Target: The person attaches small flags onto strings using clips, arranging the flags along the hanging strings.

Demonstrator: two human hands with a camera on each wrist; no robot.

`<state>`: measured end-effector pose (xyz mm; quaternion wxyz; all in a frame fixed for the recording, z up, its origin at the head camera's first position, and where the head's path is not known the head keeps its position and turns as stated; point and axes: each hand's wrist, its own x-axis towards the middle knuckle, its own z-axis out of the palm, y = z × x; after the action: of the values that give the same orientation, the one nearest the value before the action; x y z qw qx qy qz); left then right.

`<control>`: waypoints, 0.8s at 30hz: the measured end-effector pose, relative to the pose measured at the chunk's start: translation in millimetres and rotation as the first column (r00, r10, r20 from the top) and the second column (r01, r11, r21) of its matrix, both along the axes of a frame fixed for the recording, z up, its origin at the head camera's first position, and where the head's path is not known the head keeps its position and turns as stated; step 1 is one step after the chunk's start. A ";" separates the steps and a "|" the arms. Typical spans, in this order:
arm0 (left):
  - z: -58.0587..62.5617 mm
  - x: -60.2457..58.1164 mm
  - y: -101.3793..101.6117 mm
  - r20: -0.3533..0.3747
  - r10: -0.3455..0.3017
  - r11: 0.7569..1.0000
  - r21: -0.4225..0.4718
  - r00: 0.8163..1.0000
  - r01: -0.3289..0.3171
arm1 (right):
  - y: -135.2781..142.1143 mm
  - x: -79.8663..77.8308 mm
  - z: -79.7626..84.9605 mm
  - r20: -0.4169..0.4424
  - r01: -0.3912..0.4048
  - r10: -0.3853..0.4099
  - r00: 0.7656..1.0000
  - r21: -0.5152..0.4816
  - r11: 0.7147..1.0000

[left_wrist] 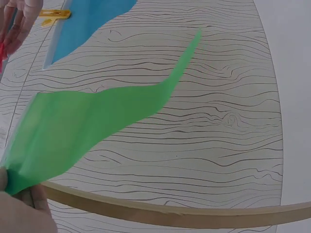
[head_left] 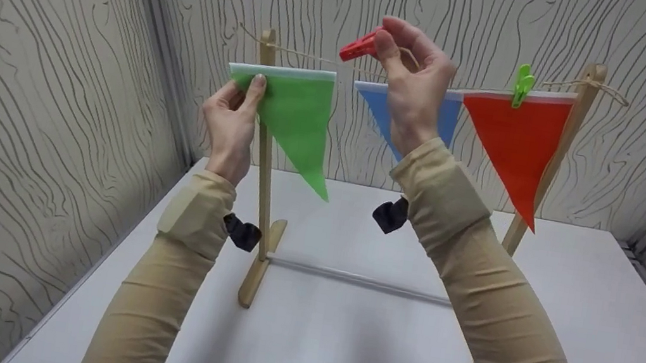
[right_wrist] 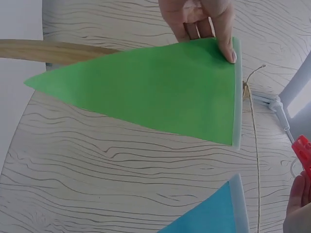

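My left hand (head_left: 232,123) pinches a green triangular pennant (head_left: 302,108) near the left end of its white top edge, thumb in front. The pennant hangs point down, just below the string (head_left: 309,56) and in front of the left wooden post. Higher up, my right hand (head_left: 418,77) holds a red clothespin (head_left: 361,45) between thumb and fingers, close over the string. Behind the right wrist hangs a blue pennant (head_left: 374,93), partly hidden; a yellow clothespin (left_wrist: 57,14) shows on its edge in the left wrist view.
A red pennant (head_left: 518,140) hangs at the right under a green clothespin (head_left: 523,86). The string runs between the left post (head_left: 263,185) and the right post (head_left: 559,159). A thin clear rod (head_left: 359,280) joins the stand's base above the white table (head_left: 298,344). Wood-patterned walls surround it.
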<state>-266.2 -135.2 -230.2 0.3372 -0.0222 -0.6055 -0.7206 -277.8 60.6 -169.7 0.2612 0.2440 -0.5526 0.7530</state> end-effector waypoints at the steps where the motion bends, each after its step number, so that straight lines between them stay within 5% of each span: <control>1: 0.8 -0.7 0.4 0.000 -0.006 1.000 -0.002 1.000 0.006 | -1.1 -2.4 1.9 -0.006 0.006 -0.006 1.000 0.015 1.000; 12: 9.0 -8.3 3.1 0.039 -0.063 0.998 0.015 0.997 0.063 | -8.1 -25.5 13.9 -0.048 0.081 -0.074 0.996 0.166 0.983; 24: 11.5 -14.5 2.2 0.056 -0.055 0.998 -0.009 0.997 0.055 | -18.6 -35.0 17.7 -0.058 0.150 -0.139 0.989 0.281 0.948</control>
<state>-280.8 -133.0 -218.7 0.3002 -0.0204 -0.6175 -0.7268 -312.7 42.0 -152.0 0.2881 0.2521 -0.6662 0.6400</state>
